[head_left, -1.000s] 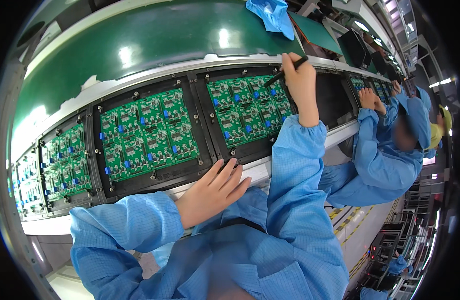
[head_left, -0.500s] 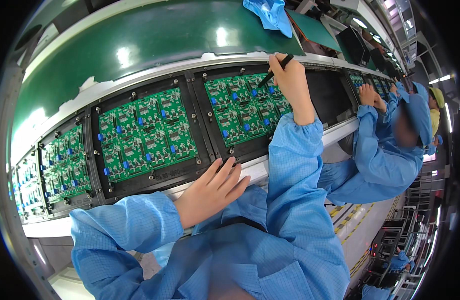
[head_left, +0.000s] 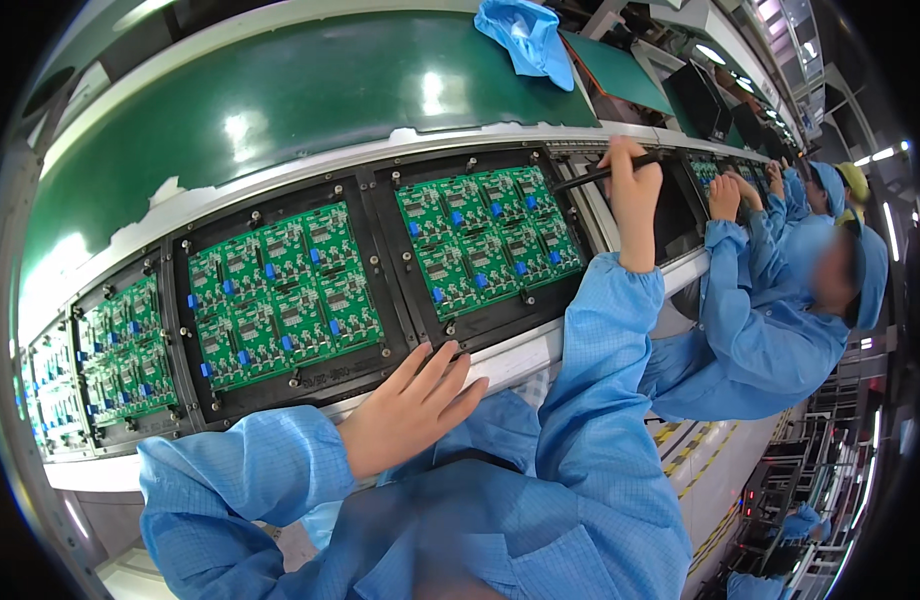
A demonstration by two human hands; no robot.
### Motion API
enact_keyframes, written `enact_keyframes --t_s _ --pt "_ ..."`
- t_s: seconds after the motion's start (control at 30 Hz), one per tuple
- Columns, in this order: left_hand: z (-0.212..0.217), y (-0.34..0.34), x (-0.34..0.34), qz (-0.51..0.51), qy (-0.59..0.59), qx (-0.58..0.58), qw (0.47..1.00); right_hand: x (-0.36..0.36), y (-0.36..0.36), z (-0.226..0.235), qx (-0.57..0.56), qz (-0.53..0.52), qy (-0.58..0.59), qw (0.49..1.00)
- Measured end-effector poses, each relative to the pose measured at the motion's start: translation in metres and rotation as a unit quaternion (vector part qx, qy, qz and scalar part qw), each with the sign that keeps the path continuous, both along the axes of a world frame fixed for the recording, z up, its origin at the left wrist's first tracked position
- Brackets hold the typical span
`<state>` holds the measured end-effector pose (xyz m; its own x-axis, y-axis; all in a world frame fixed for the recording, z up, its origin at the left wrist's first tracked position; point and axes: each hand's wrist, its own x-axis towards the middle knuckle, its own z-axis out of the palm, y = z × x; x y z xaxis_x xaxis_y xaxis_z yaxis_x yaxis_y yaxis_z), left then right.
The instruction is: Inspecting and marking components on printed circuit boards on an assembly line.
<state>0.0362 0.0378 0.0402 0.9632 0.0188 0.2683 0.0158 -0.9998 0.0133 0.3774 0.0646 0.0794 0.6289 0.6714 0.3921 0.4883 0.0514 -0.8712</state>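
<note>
We see the thin black tool (head_left: 592,176) pinched in the right hand (head_left: 632,185) at upper right of centre, its long axis running left and slightly down from the grip, tip touching or just over the right edge of the green circuit-board panel (head_left: 490,237) in its black carrier tray (head_left: 540,305). The left hand (head_left: 412,408) lies flat and open at lower centre on that tray's near edge, holding nothing. Left of it is a second board panel (head_left: 280,290); a blue cloth (head_left: 528,35) lies at top, a co-worker's hand (head_left: 724,195) at right.
</note>
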Motion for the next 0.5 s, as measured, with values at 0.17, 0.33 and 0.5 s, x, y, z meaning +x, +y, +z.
enact_keyframes --t_s 0.17,0.33,0.5 --pt "0.001 0.001 0.006 0.004 0.013 -0.012 1.000 0.001 0.014 -0.012 -0.005 0.009 -0.107 0.994" --pt "-0.001 -0.001 0.011 0.006 0.012 -0.025 1.000 0.001 0.025 -0.022 -0.099 0.016 -0.179 0.979" --pt "-0.001 -0.001 0.010 -0.001 0.010 -0.016 1.000 0.001 0.022 -0.023 -0.089 0.001 -0.154 0.984"
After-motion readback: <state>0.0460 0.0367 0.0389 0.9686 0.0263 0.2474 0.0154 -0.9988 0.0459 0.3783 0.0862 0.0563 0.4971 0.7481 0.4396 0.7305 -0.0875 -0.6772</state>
